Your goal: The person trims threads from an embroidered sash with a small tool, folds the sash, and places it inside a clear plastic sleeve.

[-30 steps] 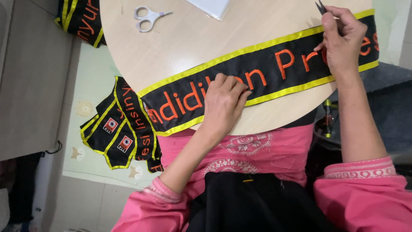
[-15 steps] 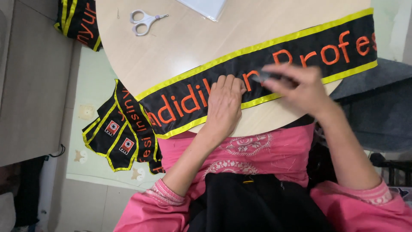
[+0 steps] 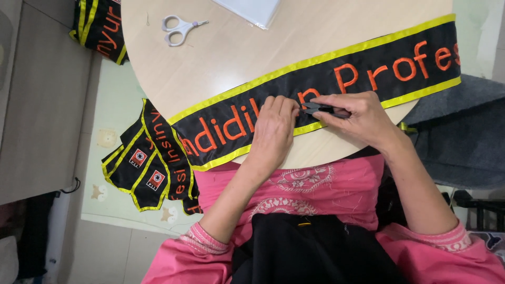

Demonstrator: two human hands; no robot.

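Black sash trimmed at a round table

Black thread snips sit pinched in the right hand; the left hand lies flat and open on the black sash near the table front edge. White scissors lie toward the far edge.

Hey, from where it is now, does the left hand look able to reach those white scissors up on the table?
Probably yes: the left hand rests flat on the black sash, and only bare tabletop lies between it and the white scissors.

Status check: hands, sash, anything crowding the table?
Left hand flat on black sash, pinning it. Right hand grips small dark snips at the orange lettering. White scissors lie apart, far side.
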